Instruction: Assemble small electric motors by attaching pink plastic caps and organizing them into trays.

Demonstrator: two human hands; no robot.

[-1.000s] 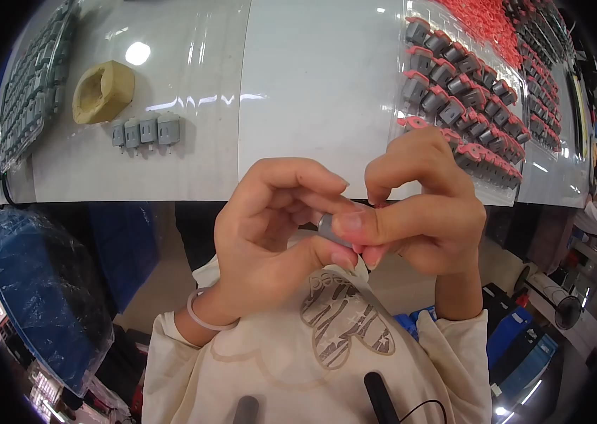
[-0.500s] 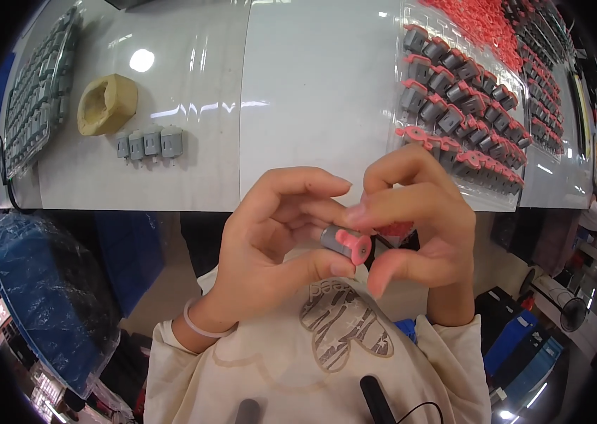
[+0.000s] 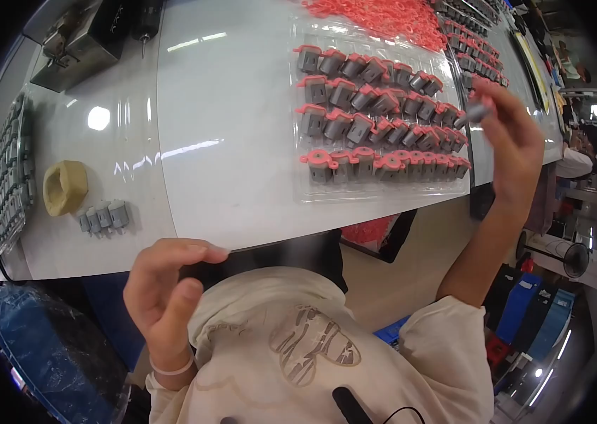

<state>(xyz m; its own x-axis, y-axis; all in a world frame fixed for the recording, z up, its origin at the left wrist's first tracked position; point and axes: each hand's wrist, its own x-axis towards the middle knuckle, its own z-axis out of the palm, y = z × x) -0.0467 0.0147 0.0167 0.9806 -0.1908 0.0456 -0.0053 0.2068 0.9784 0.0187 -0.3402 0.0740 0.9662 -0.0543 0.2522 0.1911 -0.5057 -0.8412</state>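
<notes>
The right hand (image 3: 514,134) gripped a small grey motor (image 3: 478,112) beside a clear tray (image 3: 383,191) of pink-capped motors (image 3: 337,128). The left hand (image 3: 160,286), thumb and fingers apart, hung near the front edge of the white worktop (image 3: 235,191).

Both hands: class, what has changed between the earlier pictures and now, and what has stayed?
The right hand has moved forward and rightward, carrying the motor to the tray's right side. The left hand has let go of it. The four loose motors stay beside the yellow block.
</notes>
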